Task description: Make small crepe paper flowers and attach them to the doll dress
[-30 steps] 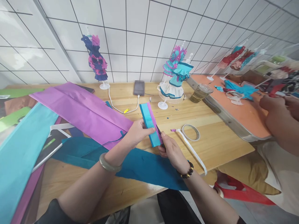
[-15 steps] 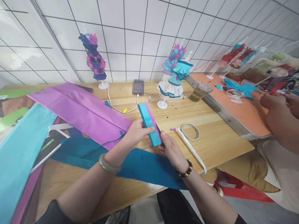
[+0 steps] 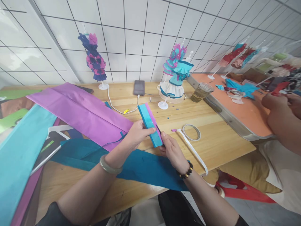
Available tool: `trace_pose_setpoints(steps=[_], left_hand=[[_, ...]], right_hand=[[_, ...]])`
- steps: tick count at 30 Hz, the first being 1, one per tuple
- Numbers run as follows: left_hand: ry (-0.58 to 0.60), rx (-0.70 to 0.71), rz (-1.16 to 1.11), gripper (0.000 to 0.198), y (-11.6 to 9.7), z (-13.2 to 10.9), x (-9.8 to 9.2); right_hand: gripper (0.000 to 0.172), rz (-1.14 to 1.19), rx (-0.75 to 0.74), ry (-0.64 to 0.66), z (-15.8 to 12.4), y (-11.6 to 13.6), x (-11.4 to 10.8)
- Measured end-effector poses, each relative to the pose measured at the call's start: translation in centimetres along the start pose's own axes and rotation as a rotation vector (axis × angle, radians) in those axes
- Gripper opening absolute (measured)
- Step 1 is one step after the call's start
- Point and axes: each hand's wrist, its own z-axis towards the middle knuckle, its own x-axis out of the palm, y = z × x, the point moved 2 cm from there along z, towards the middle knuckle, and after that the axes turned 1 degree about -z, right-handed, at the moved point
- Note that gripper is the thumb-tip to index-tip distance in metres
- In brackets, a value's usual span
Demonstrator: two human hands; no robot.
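Observation:
My left hand (image 3: 136, 134) pinches a layered strip of crepe paper (image 3: 146, 116), thumb on top, with dark teal, turquoise and purple bands running lengthwise. In my right hand (image 3: 173, 150) is a pair of scissors, most of it hidden by the fingers. Its dark blade (image 3: 158, 128) lies along the purple edge of the strip. Beneath both hands a wide dark teal crepe sheet (image 3: 145, 166) spreads over the table, and a purple sheet (image 3: 94, 119) reaches in from the left.
Right of my hands lie a tape roll (image 3: 191, 132) and a white strip (image 3: 191, 147). Behind stand small dresses on stands (image 3: 96, 62), a phone-like device (image 3: 139, 88) with a cable, and a lidded cup (image 3: 202, 92). Another person's hands (image 3: 279, 103) work at the orange table (image 3: 246, 116).
The scissor blade shows a little more along the strip's purple edge. Both hands keep nearly the same place, and the view has shifted very slightly.

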Motion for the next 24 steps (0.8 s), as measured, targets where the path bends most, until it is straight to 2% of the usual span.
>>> trace_pose_setpoints(steps=[7,16,24], left_hand=[[0.034,-0.063,-0.036,0.019,-0.16,-0.01,-0.13],[0.111,-0.096,-0.199,0.017,-0.60,-0.14,-0.20],[0.013,-0.055,-0.181,0.020,-0.50,0.21,-0.57]], right_hand=[[0.040,-0.070,-0.034,-0.037,0.11,0.04,-0.21],[0.040,-0.127,-0.041,-0.057,0.19,0.14,-0.28],[0.039,-0.132,-0.032,-0.035,0.06,-0.32,-0.25]])
